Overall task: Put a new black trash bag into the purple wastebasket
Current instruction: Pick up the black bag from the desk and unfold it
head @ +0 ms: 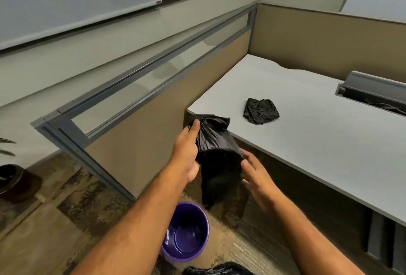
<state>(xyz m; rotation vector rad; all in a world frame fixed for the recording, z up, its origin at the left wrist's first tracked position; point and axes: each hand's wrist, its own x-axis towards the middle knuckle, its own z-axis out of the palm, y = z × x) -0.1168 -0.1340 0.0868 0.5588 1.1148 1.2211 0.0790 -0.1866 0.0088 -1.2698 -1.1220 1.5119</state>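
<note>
- Head view: we see the basket (185, 232), purple, standing upright on the floor with its inside bare and no liner in it.
- Above the basket and a little to its right hangs the bag (216, 156), black, its lower tip just over the basket's rim and not inside it.
- The left hand (187, 150) is clamped on the bag near its gathered top, fingers wrapped around the plastic, up above the basket.
- The right hand (256, 172) is to the right of the basket and higher; its fingers are spread apart, and the fingertips meet the bag's right edge. We cannot tell whether they pinch it or only touch it.
- Beyond the basket, up and to the right, is the desk (307, 134), and on it lies a crumpled wad (261, 111) of black plastic, well apart from both hands.
- Just below the basket, at the picture's bottom edge, more black plastic (219, 270) lies on the floor.
</note>
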